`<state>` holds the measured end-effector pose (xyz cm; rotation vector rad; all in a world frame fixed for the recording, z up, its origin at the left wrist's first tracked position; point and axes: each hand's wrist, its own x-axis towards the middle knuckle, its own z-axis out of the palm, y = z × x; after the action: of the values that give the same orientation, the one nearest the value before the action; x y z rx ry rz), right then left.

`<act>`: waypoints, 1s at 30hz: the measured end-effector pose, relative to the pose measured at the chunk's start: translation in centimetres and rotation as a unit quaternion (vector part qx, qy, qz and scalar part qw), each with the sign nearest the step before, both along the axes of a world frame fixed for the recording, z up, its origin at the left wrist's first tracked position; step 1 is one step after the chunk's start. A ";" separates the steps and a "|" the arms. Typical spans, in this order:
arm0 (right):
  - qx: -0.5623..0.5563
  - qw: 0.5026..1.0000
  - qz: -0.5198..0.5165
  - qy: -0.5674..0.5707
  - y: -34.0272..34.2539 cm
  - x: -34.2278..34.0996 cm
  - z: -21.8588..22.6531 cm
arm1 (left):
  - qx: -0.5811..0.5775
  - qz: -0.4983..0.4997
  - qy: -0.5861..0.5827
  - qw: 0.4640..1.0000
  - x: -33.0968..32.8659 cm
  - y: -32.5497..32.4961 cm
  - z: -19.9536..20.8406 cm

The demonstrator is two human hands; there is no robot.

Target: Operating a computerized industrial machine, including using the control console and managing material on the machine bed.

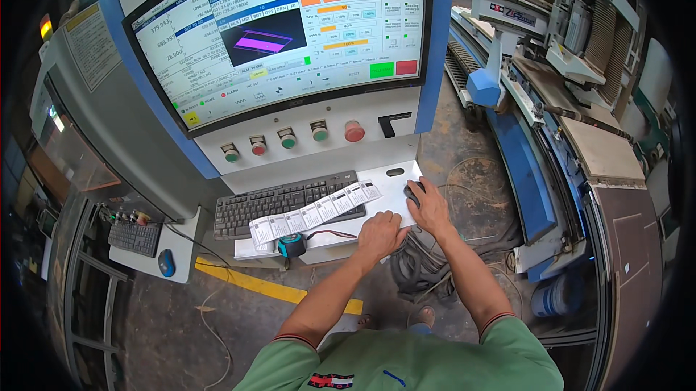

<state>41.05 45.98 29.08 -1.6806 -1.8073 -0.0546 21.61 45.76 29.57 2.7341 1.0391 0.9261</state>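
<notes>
My right hand (431,210) is wrapped over a black computer mouse (414,191) at the right end of a white shelf (386,201). Beside it, my left hand (381,235) lies palm down on the shelf's front edge, holding nothing; its fingertips are partly hidden. A black keyboard (254,206) fills the left of the shelf. Across it lies a strip of white printed labels (312,215). A teal and black tape measure (291,245) sits at the front edge, left of my left hand.
Above the shelf stands a control cabinet with a lit screen (290,36) and a row of push buttons, including a red one (354,131). A large blue and white machine (518,159) is at right. Cables (420,268) lie below the shelf. A second keyboard (135,237) and blue mouse (167,263) are at left.
</notes>
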 end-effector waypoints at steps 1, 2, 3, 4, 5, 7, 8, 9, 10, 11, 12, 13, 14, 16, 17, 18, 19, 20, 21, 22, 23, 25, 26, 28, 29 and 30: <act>0.001 1.000 0.004 -0.001 0.0 -0.1 0.0 | -0.009 0.003 0.003 1.000 -0.2 0.0 0.1; 0.000 1.000 -0.001 -0.002 -0.1 -0.1 0.0 | -0.008 0.009 0.001 1.000 -0.2 0.0 0.0; -0.001 1.000 -0.002 -0.003 -0.2 -0.2 0.0 | -0.007 0.004 0.004 1.000 -0.2 -0.1 -0.1; 0.001 1.000 0.010 -0.006 -0.2 -0.2 0.0 | -0.006 0.002 0.007 1.000 -0.2 -0.1 -0.3; 0.000 1.000 0.016 -0.005 -0.4 0.0 0.0 | -0.009 -0.006 -0.002 1.000 -0.2 -0.2 -0.4; 0.000 1.000 0.024 -0.011 -0.6 0.2 0.1 | -0.003 -0.001 -0.008 1.000 0.1 -0.3 -0.8; 0.001 0.999 0.038 -0.014 -0.5 0.2 0.0 | 0.001 -0.007 -0.011 1.000 0.1 -0.3 -1.0; -0.005 0.999 0.044 -0.014 -0.5 0.3 0.2 | -0.013 -0.009 -0.008 1.000 0.1 -0.2 -0.9; -0.011 0.999 0.050 -0.014 -0.4 0.2 0.4 | -0.012 0.002 -0.011 1.000 0.0 -0.2 -0.8; 0.001 0.998 0.058 -0.022 -0.2 0.2 0.4 | -0.013 -0.001 -0.010 1.000 0.0 -0.2 -0.7; 0.002 0.998 0.066 -0.025 -0.2 0.0 0.5 | -0.013 -0.006 -0.009 1.000 -0.1 -0.2 -0.7; -0.010 0.997 0.070 -0.021 -0.3 0.0 0.7 | -0.012 0.003 -0.012 1.000 -0.1 -0.1 -0.8; -0.023 0.997 0.073 -0.017 -0.3 -0.2 0.9 | -0.014 0.000 -0.013 1.000 -0.2 -0.1 -0.8; -0.025 0.996 0.084 -0.017 -0.4 -0.5 1.3 | -0.017 0.004 -0.017 1.000 -0.6 -0.4 -0.9; -0.028 0.996 0.087 -0.015 -0.5 -0.7 1.4 | -0.013 -0.008 -0.026 1.000 -0.8 -0.7 -1.0; -0.025 0.995 0.092 -0.019 -0.5 -0.6 1.5 | -0.005 -0.024 -0.036 0.999 -0.9 -0.5 -0.7; -0.031 0.995 0.093 -0.019 -0.7 -0.4 1.3 | -0.004 -0.020 -0.039 0.999 -1.4 -1.0 0.3; -0.037 0.995 0.093 -0.019 -0.9 -0.2 1.1 | 0.025 -0.028 -0.087 0.995 -2.5 -1.9 1.2; -0.039 0.994 0.096 -0.022 -1.1 -0.4 1.5 | 0.058 -0.033 -0.133 0.989 -4.4 -2.7 2.2; -0.038 0.994 0.101 -0.024 -1.1 -0.4 1.6 | 0.070 0.006 -0.166 0.984 -6.4 -3.2 2.4; -0.035 0.994 0.102 -0.022 -1.1 -0.4 1.6 | 0.081 0.046 -0.198 0.976 -9.2 -3.9 2.3; -0.034 0.994 0.106 -0.020 -1.2 -0.4 1.8 | 0.118 0.203 -0.279 0.931 -16.8 -4.2 2.9; -0.035 0.994 0.104 -0.023 -1.2 -0.5 1.9 | 0.107 0.315 -0.313 0.889 -20.6 -4.4 2.7; -0.036 0.994 0.103 -0.025 -0.9 -0.5 1.9 | 0.075 0.486 -0.401 0.773 -28.4 -4.0 1.3; -0.034 0.993 0.109 -0.024 -0.8 -0.6 1.8 | 0.067 0.518 -0.408 0.749 -30.9 -3.7 0.4; -0.033 0.993 0.115 -0.022 -0.8 -0.7 1.8 | 0.059 0.550 -0.413 0.723 -32.4 -3.5 -0.6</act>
<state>40.36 45.17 30.84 -1.5138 -2.0443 0.0703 -10.80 42.30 28.95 1.0895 2.2811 2.0360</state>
